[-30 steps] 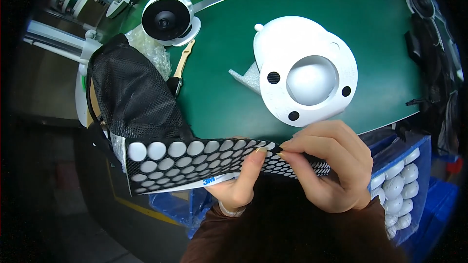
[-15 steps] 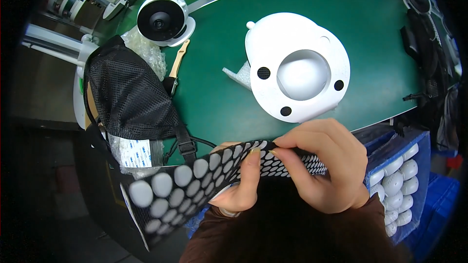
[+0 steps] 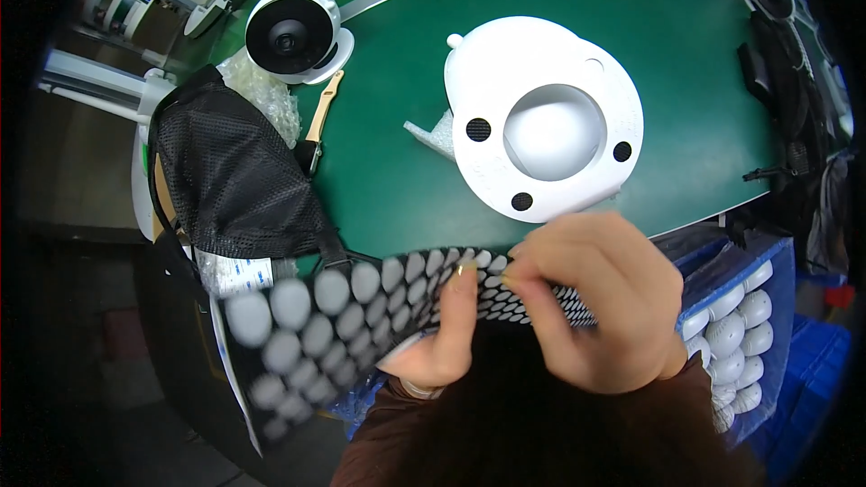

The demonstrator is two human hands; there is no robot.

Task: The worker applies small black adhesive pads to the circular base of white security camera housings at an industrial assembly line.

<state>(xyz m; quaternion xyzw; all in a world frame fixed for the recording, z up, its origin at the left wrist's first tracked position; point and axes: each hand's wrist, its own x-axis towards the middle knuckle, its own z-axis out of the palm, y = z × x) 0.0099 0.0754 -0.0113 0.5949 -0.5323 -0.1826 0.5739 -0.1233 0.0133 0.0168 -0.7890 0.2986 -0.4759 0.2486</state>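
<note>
A long black sheet covered in rows of round whitish dots (image 3: 317,335) is stretched across in front of me, curving away to the right. My left hand (image 3: 440,335) grips it, thumb on the dotted face and the fingers hidden behind. At its upper edge my right hand (image 3: 609,307) makes a pinch with thumb and forefinger, slightly blurred; whether a single dot is between the fingertips cannot be made out. Beyond my hands lies a white rounded housing (image 3: 492,54) with a big round opening and three black round pads on its face.
Left on the green table (image 3: 388,189) are a black mesh bag (image 3: 244,171), a wooden-handled brush (image 3: 325,113), bubble wrap (image 3: 275,99) and a white camera-like device with a black front (image 3: 289,34). At right, a blue-lined box holds several white domed parts (image 3: 726,335). Black straps (image 3: 785,99) hang at the far right.
The sheet's left end has swung slightly up and left, showing its dots more squarely. My right hand stays at the edge, now blurred by motion. The whole view has shifted a little.
</note>
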